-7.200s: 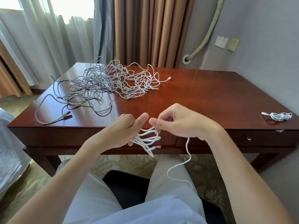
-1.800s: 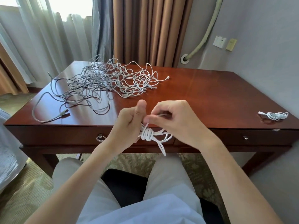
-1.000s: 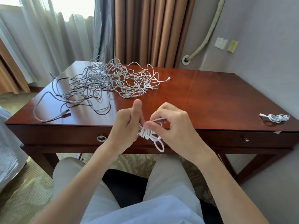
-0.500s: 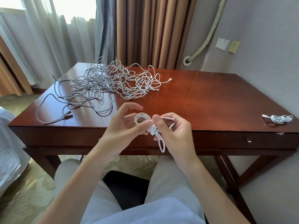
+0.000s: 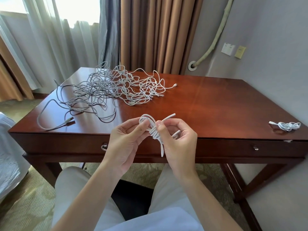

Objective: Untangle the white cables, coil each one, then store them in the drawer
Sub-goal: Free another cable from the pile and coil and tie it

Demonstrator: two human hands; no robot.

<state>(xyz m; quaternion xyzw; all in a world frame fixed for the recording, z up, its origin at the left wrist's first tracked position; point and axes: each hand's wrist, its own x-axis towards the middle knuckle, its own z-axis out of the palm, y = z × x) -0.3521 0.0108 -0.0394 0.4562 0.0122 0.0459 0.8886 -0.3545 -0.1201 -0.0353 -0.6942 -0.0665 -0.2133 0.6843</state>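
Above the wooden desk [image 5: 216, 104], a light, limp coiled cable [image 5: 154, 131] is pinched by the left hand [image 5: 126, 140] and right hand [image 5: 178, 142]; best held at its wrapped waist.

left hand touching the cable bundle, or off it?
Touching. Head view: left hand pinches the upper loop of the coiled cable bundle between thumb and fingers.

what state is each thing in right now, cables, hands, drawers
cable in hand: coiled, wrapped round its middle, one end sticking up
left hand: pinching the coil's loop
right hand: pinching the wrapped middle
cable pile: tangled, on the desk's far left
small coiled cable: bundled, lying at the desk's right edge
left drawer: shut
right drawer: shut
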